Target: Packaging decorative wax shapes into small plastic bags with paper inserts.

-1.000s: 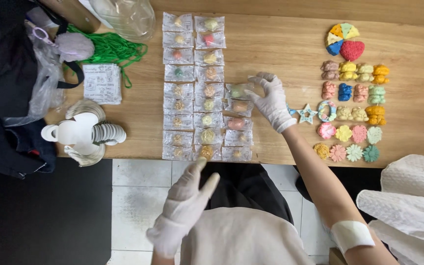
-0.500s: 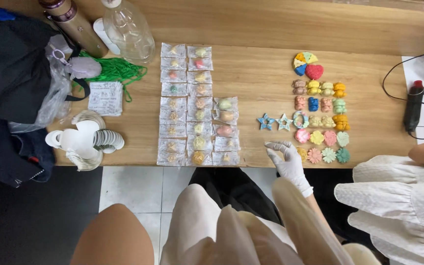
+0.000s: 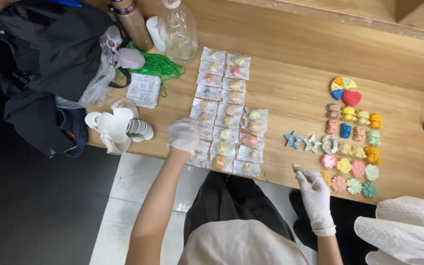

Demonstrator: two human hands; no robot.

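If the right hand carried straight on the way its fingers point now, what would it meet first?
The right hand points up and slightly left from the table's near edge. Bare wood comes first, then probably the two star-shaped pieces; the flower pieces lie just to its right. Its height above the wood is unclear.

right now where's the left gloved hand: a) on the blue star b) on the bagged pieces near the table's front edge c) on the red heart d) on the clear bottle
b: the left hand rests on the clear packets laid in rows, at their lower left corner, well away from the bottle, heart and blue star.
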